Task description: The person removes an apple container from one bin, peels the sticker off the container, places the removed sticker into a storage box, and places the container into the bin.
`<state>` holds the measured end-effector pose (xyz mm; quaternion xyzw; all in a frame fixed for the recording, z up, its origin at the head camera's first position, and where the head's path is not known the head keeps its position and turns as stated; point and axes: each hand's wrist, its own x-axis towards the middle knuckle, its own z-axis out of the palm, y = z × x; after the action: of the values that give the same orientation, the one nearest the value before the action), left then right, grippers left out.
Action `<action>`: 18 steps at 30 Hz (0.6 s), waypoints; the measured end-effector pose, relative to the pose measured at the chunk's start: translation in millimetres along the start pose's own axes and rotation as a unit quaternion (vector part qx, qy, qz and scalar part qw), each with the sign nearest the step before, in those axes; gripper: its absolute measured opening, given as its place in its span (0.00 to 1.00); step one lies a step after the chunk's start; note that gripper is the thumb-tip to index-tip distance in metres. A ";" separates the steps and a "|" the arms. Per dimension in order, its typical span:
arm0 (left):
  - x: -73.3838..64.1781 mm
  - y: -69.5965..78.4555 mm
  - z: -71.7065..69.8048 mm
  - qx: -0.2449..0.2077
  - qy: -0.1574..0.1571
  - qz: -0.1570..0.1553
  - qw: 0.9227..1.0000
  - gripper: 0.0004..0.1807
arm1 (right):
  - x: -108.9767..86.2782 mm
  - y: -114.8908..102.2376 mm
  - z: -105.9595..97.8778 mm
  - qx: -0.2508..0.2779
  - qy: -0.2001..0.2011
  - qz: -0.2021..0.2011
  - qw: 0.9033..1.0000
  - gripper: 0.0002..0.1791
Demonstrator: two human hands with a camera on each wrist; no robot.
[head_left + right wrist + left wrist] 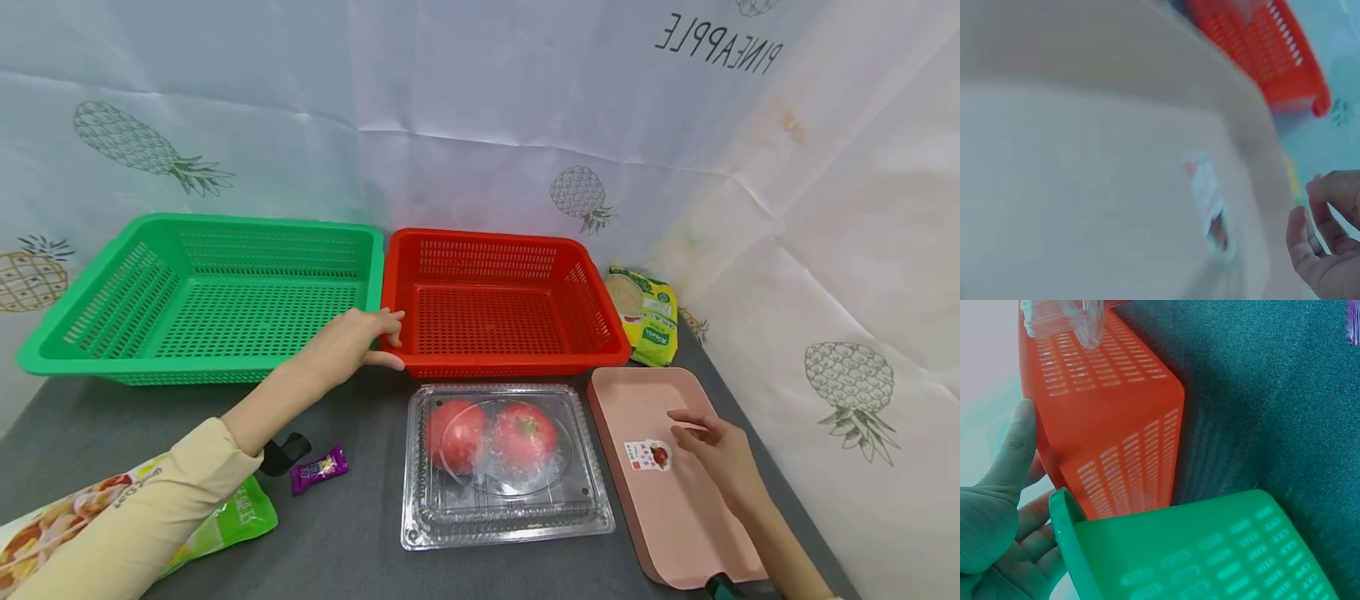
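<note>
My left hand (352, 337) grips the front left corner of the red basket (480, 367). Its thumb lies on the rim in the left wrist view, while the other fingers are partly hidden behind the rims. Close beside that corner stands the green basket (225, 367). Over the pink box (690, 533) hovers my right hand (712, 450), fingers loosely bent and holding nothing. A small sticker (648, 455) with a red fruit picture is on the box. Between the hands sits a clear plastic container (414, 500), its lid closed over two round red fruits (456, 433).
A yellow and green packet (656, 329) leans behind the pink box. Left of the container lies a purple-wrapped candy (320, 470). A green packet (243, 512) and a large printed food bag (67, 521) lie partly under my left arm. Pineapple-print cloth (480, 108) hangs behind the baskets.
</note>
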<state>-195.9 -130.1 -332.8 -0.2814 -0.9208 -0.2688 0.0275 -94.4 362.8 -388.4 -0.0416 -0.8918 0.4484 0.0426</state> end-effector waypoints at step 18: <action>-5.6 -12.2 5.5 -0.009 0.046 0.072 0.996 0.19 | -10.9 -43.3 40.1 0.150 -0.179 -0.102 0.967 0.24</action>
<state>-197.1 -138.6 -344.5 -0.3350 -0.8933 -0.2871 0.0864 -89.7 303.9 -377.9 0.1373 -0.8068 0.5709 -0.0663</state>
